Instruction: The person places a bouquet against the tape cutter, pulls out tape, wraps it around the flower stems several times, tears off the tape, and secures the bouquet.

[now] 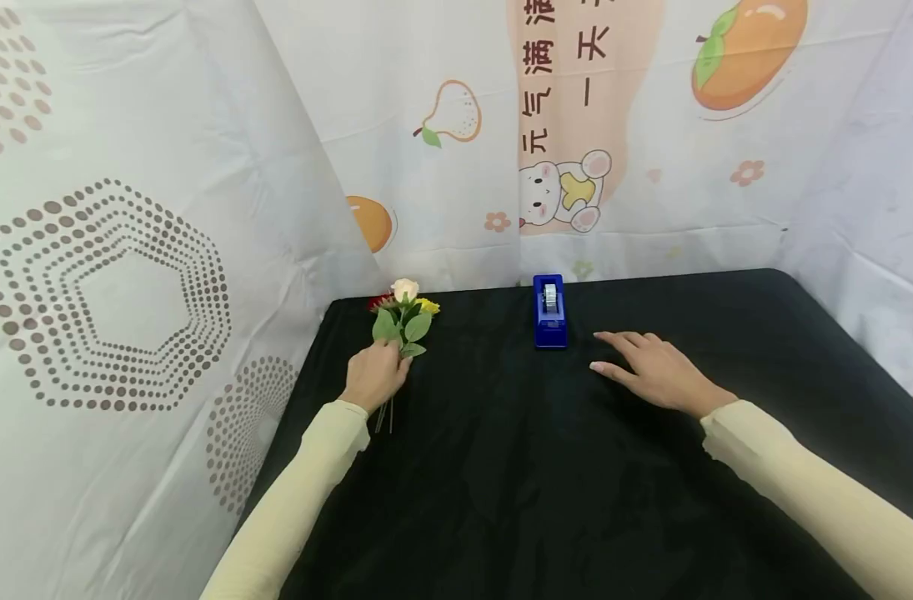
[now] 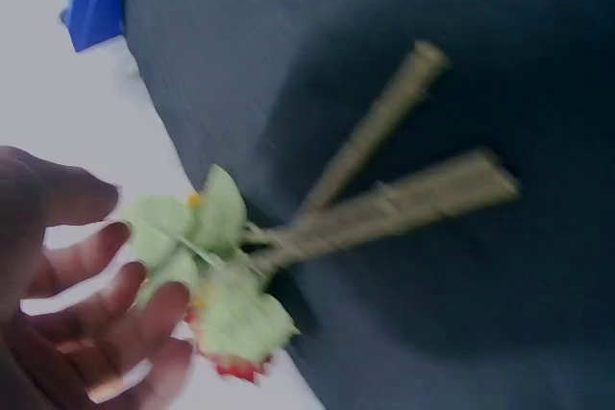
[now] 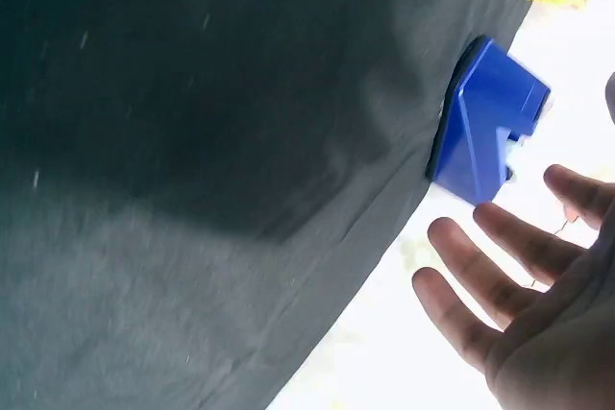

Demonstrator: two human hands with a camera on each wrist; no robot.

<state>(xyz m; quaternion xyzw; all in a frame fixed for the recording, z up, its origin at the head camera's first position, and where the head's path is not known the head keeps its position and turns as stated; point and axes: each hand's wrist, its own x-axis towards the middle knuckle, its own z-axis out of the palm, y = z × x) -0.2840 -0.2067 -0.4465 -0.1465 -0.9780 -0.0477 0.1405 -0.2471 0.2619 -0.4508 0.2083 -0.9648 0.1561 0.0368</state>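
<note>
- Printed white curtain (image 1: 456, 192) behind a black table (image 1: 494, 467)
- Left hand (image 1: 373, 375), fingers parted, at the flowers (image 1: 407, 312), far left; contact unclear
- Right hand (image 1: 657, 371), fingers spread
- Blue tape dispenser (image 1: 550, 333) between, nearer the right

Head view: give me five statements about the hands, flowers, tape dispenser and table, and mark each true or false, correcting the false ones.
1. The left hand is nearer the flowers than the tape dispenser is. True.
2. The right hand grips the tape dispenser. False: it holds nothing, to the right of the dispenser.
3. The tape dispenser is red. False: it is blue.
4. The table is covered in black. True.
5. The flowers are right of the tape dispenser. False: they are left of it.
</note>
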